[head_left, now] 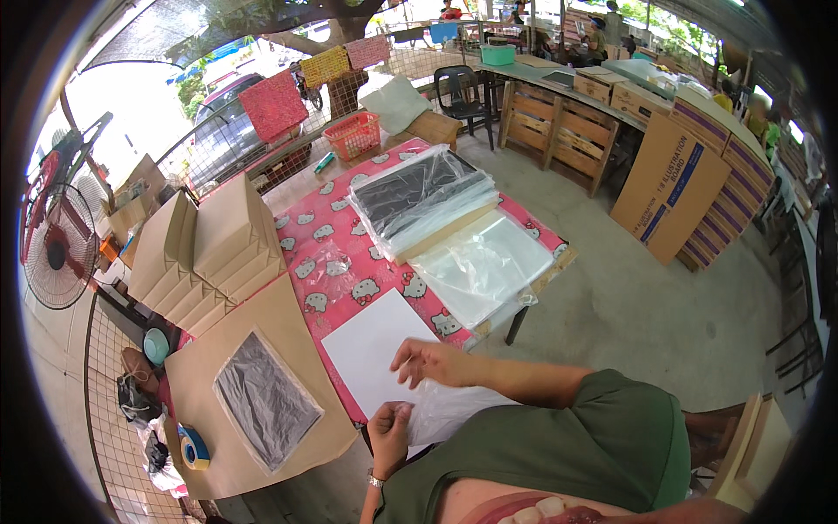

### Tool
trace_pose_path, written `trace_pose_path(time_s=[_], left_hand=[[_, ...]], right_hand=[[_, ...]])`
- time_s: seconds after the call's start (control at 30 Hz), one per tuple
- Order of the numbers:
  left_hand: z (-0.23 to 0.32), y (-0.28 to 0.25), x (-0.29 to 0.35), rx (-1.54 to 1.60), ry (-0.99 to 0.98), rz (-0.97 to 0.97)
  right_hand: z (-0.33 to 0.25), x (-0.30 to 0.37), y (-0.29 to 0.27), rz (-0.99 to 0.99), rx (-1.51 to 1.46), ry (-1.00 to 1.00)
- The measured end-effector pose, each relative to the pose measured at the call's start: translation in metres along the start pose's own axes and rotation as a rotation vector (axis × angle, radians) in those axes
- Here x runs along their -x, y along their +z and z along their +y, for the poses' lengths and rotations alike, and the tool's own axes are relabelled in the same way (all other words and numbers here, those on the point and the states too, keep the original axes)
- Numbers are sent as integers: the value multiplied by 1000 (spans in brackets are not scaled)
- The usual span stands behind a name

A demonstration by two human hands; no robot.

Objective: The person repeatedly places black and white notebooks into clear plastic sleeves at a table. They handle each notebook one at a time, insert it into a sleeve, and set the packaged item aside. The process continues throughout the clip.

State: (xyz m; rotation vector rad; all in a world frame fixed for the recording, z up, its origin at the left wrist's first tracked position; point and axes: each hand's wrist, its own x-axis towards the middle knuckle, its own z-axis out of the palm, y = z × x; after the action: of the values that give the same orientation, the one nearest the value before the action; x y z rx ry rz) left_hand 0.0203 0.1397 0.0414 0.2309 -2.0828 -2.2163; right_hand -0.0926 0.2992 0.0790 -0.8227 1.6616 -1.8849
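Observation:
My left hand [388, 432], with a watch at its wrist, is closed on the edge of a clear plastic sleeve [445, 412] close to my body. Just above it my right hand [429, 362] has its fingers apart and bent, with nothing visible in them. Under the hands lies a white sheet of board [374, 339], partly covered by the sleeve and my hands. To the left, a dark flat panel wrapped in clear plastic [269, 402] rests on a brown cardboard sheet [196, 375]. Farther off, more plastic-wrapped dark panels [423, 192] are stacked beside a pile of clear plastic sleeves [484, 266].
A pink patterned cloth [305, 231] covers the table. Brown paper-wrapped packs [231, 236] stand at the left, with a tape roll [194, 447] on the cardboard's near edge. A red basket [353, 135], a fan [58, 249] and large cartons [672, 188] surround the table.

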Motion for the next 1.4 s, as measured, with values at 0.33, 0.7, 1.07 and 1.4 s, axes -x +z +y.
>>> trace_pose_path(time_s=[0.33, 0.7, 1.07, 1.4], left_hand=[[5, -12, 4, -75, -62, -119], [22, -22, 6, -3, -61, -98], [28, -45, -3, 618, 51, 36], [22, -68, 8, 572, -103, 145]], right_hand=[[17, -10, -11, -69, -100, 46], [3, -14, -12, -242, 251, -132], [8, -7, 19, -687, -78, 199], [11, -13, -21, -870, -146, 316]])
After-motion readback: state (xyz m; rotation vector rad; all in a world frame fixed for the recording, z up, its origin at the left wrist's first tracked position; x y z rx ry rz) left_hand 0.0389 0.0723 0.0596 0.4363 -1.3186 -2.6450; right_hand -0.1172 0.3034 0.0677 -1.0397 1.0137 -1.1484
